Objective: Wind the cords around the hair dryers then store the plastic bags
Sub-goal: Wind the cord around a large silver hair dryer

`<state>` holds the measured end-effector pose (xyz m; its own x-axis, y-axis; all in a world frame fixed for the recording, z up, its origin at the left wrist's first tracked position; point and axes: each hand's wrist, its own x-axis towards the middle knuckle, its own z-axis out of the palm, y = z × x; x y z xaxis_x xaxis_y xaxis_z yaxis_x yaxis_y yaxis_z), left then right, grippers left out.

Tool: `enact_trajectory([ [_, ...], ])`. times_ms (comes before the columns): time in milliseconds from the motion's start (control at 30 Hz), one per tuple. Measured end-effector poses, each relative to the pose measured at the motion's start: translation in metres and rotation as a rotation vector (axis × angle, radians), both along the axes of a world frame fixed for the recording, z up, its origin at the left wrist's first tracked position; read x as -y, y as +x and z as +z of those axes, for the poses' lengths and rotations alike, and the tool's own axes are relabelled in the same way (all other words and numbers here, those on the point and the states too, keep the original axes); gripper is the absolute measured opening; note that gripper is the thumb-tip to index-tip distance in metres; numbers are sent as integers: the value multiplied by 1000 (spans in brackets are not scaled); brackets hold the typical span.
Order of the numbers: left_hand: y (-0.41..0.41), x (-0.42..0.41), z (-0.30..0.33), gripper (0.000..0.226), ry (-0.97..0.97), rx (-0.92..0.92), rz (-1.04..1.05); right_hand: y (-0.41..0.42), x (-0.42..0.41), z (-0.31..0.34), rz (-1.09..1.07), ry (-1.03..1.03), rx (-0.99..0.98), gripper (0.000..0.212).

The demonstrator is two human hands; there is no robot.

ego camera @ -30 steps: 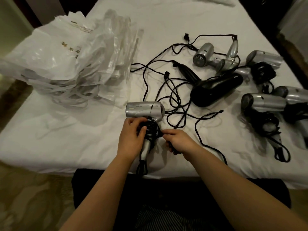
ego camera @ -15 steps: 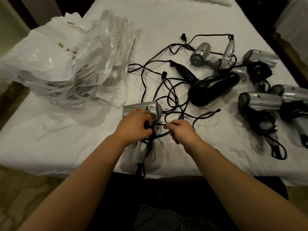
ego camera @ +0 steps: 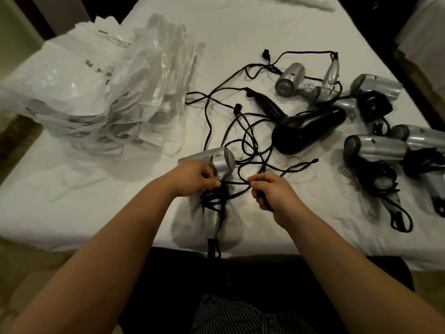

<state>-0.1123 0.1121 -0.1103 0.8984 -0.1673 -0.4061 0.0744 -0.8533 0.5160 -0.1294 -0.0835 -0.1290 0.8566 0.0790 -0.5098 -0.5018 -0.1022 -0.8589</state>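
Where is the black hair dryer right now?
In the head view, the black hair dryer lies right of centre on the white sheet, between the tangled loose cords and the silver dryers.

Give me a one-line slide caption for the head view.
Left hand steadies a silver hair dryer while right hand pulls its black cord taut on a white bed.
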Motion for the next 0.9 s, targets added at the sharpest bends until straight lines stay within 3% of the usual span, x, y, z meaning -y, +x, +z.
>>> enact_trajectory([
  [133, 1, 13, 0, 33, 104, 36, 76, -10, -17, 9, 157, -132, 151, 13],
  [267, 3, 26, 0, 24, 165, 8, 137, -13, -18, 21, 207, 45, 140, 22],
  [433, 4, 28, 12, 28, -158, -91, 260, -8, -14, 16, 228, 389, 67, 27],
  [600, -1, 24, 21, 33, -441, -163, 298, -7, -15, 9, 296, 110, 207, 29],
  [800, -3, 18, 10, 22, -419, -153, 194, 5, -24, 7, 257, -34, 279, 41],
  [900, -6, 16, 4, 17, -419, -127, 116, 11, -24, 2, 334, -287, 365, 41],
])
